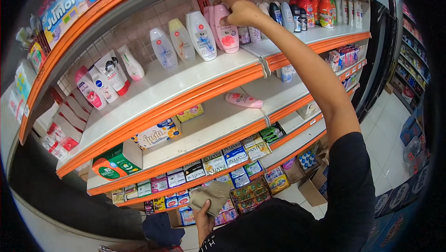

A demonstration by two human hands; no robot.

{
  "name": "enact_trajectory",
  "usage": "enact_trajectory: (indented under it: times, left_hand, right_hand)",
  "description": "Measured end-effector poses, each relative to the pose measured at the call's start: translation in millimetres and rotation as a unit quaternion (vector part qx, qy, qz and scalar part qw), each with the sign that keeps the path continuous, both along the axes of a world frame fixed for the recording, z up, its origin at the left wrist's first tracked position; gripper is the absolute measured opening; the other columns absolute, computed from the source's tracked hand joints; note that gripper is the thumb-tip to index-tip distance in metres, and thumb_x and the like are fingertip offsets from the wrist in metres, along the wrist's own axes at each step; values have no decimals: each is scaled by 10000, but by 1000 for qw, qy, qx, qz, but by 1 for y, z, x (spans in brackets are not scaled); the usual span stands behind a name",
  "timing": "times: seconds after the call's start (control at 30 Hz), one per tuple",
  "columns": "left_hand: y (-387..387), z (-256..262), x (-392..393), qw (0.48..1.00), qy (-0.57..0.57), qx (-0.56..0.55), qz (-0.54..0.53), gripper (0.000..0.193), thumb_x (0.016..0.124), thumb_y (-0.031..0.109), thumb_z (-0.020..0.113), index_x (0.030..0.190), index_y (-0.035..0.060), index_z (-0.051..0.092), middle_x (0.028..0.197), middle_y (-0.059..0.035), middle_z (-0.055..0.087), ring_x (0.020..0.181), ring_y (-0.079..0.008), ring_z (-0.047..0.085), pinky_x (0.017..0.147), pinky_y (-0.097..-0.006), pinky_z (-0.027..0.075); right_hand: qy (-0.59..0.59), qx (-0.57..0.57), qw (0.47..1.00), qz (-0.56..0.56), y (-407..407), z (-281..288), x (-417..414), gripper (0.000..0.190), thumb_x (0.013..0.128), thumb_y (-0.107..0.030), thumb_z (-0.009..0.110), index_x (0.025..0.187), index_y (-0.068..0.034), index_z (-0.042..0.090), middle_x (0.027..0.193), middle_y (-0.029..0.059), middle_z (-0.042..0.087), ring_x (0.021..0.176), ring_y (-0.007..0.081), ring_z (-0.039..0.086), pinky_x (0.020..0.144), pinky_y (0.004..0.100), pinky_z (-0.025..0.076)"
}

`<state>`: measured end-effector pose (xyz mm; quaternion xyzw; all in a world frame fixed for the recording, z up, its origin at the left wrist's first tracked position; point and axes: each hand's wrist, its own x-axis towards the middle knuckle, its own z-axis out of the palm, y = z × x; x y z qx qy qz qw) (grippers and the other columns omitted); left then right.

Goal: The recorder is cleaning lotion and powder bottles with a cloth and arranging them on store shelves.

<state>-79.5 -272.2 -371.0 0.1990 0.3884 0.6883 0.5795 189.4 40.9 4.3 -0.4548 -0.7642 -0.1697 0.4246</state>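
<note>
My right hand [240,10] reaches up to the upper shelf, its fingers and thumb around the top of a pink milk cleanser bottle [228,39]. More of the same pink plastic shows right behind that bottle. To its left stand a white cleanser bottle [202,38], a face tonic bottle with a yellowish cap [182,39] and a clear face tonic bottle [163,48]. Low in front of my body, my left hand [205,217] holds a folded khaki cloth [210,198]. One pink bottle [244,100] lies on its side on the shelf below.
Orange-edged shelves [167,92] run across in front of me. Lotion tubes [109,69] stand at the left, roll-on deodorants [287,15] and red bottles [305,5] at the right. Below are tissue packs [156,133], shampoo sachets [214,163] and an open cardboard box [313,189] on the floor.
</note>
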Motion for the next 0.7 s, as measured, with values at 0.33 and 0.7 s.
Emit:
enact_trajectory:
  times: [0.33,0.7]
  left_hand:
    - [1,-8,-3,1000,21,-12,0,544,786,6,557,1273,25,315,1212,-154,455,1109,-309,465,916,-432,412]
    - [-6,-20,-21,997,-76,0,-31,529,804,96,569,1276,49,334,1236,-130,443,1156,-294,423,976,-429,340]
  right_hand:
    - [18,16,999,-33,-8,-9,-6,523,645,-173,683,1142,-157,523,994,131,607,904,288,585,774,372,453]
    - [-105,-173,940,273,-155,-132,4,127,711,-148,620,804,-63,629,638,76,549,560,185,528,508,291,413]
